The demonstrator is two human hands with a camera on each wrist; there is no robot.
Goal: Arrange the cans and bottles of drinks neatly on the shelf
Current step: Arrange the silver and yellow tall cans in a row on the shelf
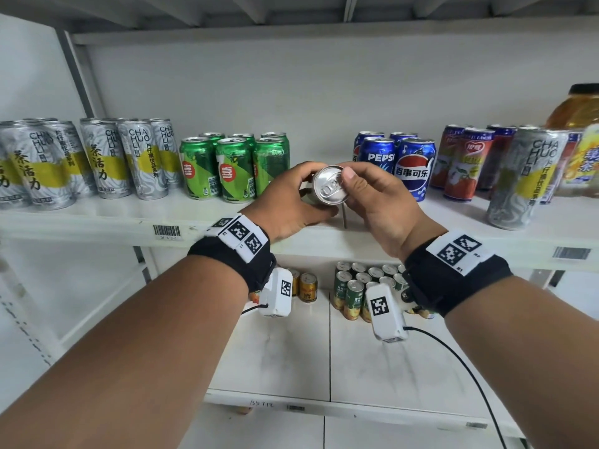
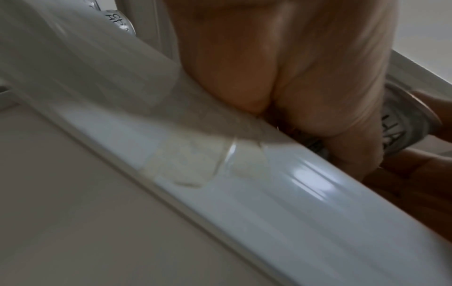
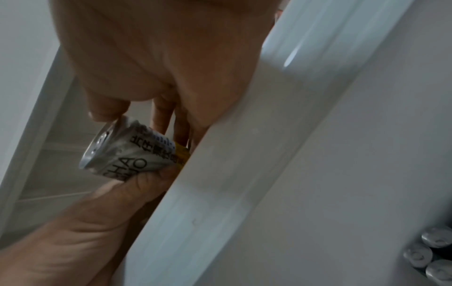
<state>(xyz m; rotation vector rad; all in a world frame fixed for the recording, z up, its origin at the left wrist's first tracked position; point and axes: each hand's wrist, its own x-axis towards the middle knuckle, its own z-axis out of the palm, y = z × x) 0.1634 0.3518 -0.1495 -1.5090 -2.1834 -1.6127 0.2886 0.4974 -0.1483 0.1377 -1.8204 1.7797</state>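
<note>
From the head view, we hold a silver Cha Huo Li can (image 1: 330, 186) tipped toward us over the middle shelf (image 1: 97, 218), in the gap between the green cans (image 1: 233, 166) and the Pepsi cans (image 1: 398, 163). Our left hand (image 1: 288, 202) wraps its body; our right hand (image 1: 376, 196) pinches the rim. We judge it rigid but thin-walled and slick, best gripped round the body.

The left wrist view shows only the palm against the shelf edge.

The right wrist view alone shows the label and yellow band, fingers curled on the can.
</note>
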